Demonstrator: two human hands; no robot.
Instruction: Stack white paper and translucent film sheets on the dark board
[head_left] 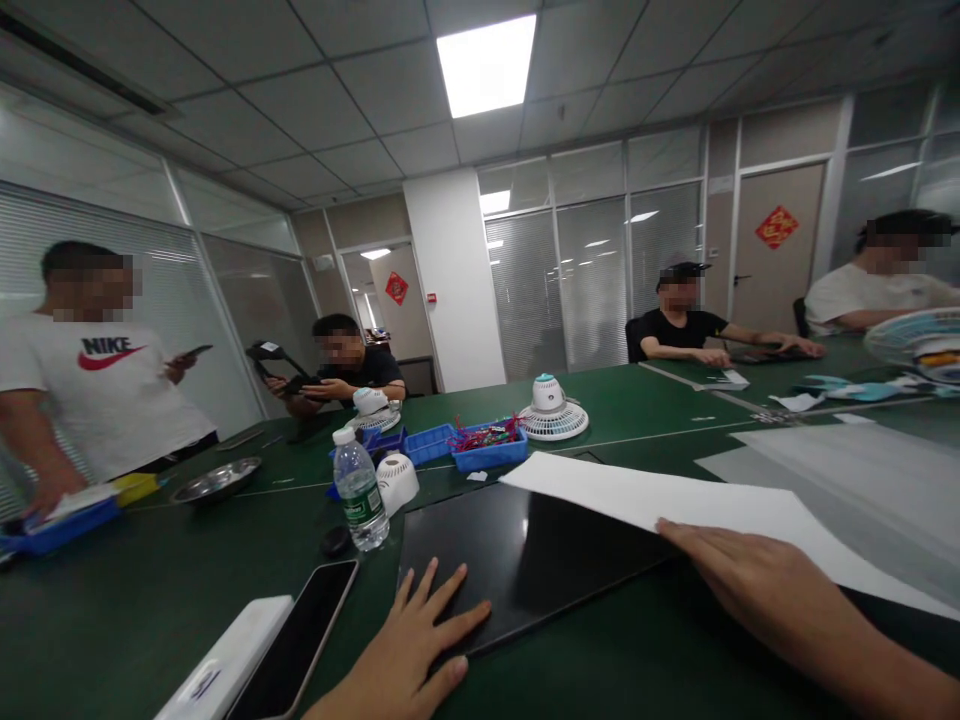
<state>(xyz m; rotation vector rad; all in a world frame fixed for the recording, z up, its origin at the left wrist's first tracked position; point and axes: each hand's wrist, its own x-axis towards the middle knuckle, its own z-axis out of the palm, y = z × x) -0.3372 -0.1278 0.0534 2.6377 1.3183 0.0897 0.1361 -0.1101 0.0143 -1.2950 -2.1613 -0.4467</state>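
My left hand (416, 645) lies flat with fingers spread on the near left corner of a glossy black panel (517, 560) that rests on the green table (135, 600). My right hand (739, 570) presses flat on the near edge of a large white sheet (675, 500) that overlaps the panel's right side. Neither hand grips anything.
A black phone (300, 640) and a white power bank (225, 665) lie left of my left hand. A water bottle (360, 490), a white fan (551, 410) and blue trays (487, 445) stand beyond the panel. Several people sit or stand around the table.
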